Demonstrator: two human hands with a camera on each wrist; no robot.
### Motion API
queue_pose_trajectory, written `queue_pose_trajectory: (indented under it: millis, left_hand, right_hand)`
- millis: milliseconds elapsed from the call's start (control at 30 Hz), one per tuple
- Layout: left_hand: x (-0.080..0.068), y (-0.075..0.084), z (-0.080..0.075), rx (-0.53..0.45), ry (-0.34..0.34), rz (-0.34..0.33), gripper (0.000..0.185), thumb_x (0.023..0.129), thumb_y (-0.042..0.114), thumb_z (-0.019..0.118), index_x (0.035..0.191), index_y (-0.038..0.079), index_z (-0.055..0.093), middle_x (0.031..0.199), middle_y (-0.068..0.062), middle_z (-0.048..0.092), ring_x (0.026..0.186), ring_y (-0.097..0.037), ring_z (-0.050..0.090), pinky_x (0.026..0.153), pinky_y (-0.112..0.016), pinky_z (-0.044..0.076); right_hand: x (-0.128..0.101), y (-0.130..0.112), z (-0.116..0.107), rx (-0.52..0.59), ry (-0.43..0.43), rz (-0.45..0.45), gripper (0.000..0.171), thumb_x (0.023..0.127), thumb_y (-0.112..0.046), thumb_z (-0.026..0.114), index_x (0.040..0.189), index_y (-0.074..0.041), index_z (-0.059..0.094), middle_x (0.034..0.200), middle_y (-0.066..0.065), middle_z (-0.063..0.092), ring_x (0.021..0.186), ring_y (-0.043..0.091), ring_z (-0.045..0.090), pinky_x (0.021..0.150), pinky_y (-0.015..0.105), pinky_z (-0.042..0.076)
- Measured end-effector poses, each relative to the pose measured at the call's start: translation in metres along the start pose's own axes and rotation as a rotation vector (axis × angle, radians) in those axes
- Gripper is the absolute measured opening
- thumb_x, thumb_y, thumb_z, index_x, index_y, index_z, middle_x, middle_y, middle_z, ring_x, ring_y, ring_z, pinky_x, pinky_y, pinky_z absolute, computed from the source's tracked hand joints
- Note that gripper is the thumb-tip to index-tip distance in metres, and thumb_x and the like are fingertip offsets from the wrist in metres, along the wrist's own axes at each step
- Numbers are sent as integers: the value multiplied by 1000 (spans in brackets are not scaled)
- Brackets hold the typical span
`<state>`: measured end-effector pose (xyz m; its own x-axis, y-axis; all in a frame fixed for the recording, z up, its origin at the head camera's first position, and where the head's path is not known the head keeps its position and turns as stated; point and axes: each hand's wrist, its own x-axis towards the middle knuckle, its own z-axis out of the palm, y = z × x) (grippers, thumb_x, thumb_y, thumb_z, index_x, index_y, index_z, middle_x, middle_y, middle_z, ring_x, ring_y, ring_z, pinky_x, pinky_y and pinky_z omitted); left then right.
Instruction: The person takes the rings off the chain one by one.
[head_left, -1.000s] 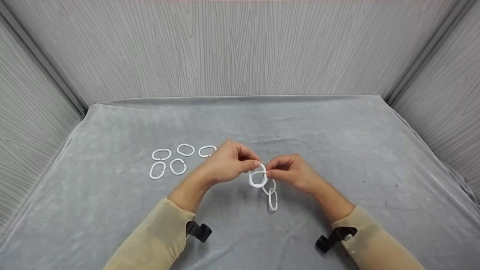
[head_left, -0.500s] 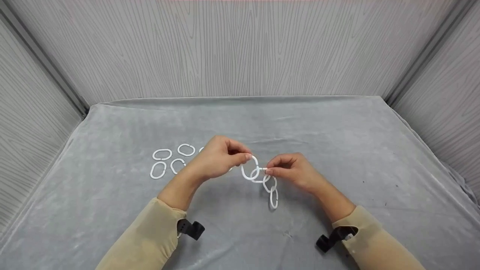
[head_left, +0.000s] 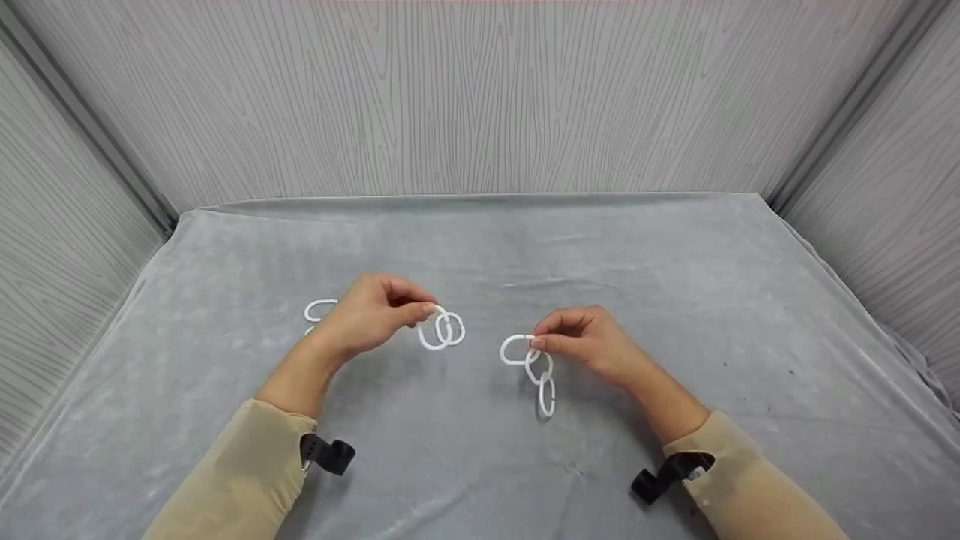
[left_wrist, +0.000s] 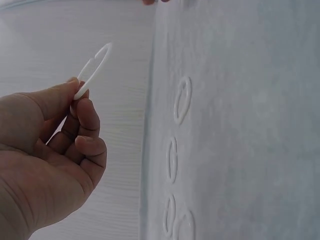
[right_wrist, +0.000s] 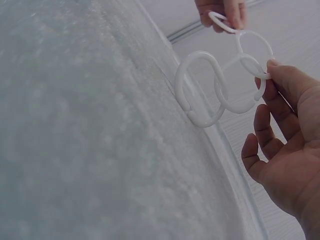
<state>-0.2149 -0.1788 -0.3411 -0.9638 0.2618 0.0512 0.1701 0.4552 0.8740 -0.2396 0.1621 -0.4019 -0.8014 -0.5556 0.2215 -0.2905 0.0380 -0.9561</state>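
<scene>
The left hand point(head_left: 367, 315) pinches a lone white ring point(head_left: 433, 331) above the grey cloth point(head_left: 675, 262) — the right hand point(head_left: 589, 345) pinches a three-ring chain point(head_left: 534, 367), its lowest link touching the cloth.

This looks like a recording booth or test setup rather than a home. Pale wood-grain panels point(head_left: 480, 97) wall in the top, left and right of the frame. A table point(head_left: 675, 255) draped in plain grey cloth fills the lower part.
</scene>
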Motion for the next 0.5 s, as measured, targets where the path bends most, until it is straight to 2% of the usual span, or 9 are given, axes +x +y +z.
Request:
queue_pose_trajectory:
  millis: [200, 500]
  left_hand:
    - [2, -20, -14, 43, 4, -68, 18, 98, 14, 78, 112, 3, 82, 87, 2, 74, 80, -14, 64, 67, -23, 48]
    - [5, -41, -28, 31, -42, -96, 19, 97, 8, 77, 111, -4, 80, 95, -3, 77, 83, -12, 65, 77, -26, 53]
  right_hand:
    - [-1, 1, -1, -6, -2, 11, 15, 93, 2, 78, 102, 13, 74, 87, -1, 75, 77, 7, 63, 69, 20, 52]
    - [0, 0, 0, -12, -3, 22, 15, 93, 2, 78, 103, 14, 74, 87, -1, 75, 77, 7, 64, 70, 21, 52]
